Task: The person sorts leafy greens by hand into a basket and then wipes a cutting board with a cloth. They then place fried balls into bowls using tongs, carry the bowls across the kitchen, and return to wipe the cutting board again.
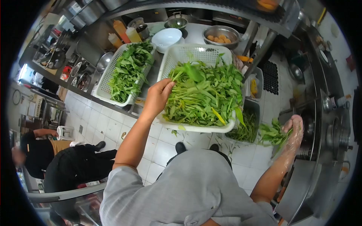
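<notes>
My left hand (160, 94) pinches the stems of a leafy green sprig (188, 71) over the left side of a large white plastic basket (194, 128). Leafy greens (205, 98) with long stems fill that basket, a few yellowed leaves among them. Out to the far right, my right hand (296, 130), in a clear plastic glove, is closed around a bunch of leafy greens (274, 133). A smaller white basket (109, 98) on the left holds more greens (130, 71).
Behind the baskets stand a white bowl (166, 38), a steel bowl of round brown items (221, 37) and squeeze bottles (133, 34). A bin with green trimmings (245, 128) stands below right. Steel shelving (320, 124) lines the right. Another person (71, 165) is at the left.
</notes>
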Demonstrator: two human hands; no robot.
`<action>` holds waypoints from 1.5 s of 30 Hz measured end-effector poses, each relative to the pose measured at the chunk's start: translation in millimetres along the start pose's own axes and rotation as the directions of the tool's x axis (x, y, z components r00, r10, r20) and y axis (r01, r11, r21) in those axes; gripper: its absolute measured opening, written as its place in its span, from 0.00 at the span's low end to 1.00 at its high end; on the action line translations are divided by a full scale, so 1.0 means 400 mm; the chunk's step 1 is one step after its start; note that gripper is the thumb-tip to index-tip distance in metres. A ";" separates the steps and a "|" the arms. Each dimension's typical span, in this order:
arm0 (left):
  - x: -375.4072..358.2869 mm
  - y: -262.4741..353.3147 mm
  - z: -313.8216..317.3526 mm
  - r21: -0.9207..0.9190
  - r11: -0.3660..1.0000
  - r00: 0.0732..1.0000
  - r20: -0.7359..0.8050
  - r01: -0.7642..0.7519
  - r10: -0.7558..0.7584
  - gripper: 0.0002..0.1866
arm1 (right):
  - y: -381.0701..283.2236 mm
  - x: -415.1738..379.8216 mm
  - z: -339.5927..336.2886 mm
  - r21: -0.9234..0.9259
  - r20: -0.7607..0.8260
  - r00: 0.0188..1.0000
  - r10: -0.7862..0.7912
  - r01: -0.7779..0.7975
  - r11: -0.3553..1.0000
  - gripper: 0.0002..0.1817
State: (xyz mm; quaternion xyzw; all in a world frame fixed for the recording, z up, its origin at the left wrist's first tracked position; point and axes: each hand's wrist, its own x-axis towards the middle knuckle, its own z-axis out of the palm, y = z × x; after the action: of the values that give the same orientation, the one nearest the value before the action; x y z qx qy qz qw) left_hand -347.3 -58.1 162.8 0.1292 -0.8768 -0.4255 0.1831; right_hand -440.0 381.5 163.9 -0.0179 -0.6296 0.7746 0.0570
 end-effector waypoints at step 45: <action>-0.186 -0.037 -0.062 -0.257 0.963 0.974 0.185 -0.084 0.134 0.14 | -0.204 0.034 0.817 -0.290 0.862 0.483 -0.151 0.716 0.635 0.13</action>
State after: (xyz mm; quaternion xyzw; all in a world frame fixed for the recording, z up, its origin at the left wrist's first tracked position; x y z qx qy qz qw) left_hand -268.6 -55.7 149.6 0.0132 -0.8365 -0.5317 0.1317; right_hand -480.7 81.2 311.9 0.4709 -0.7854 0.4013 -0.0197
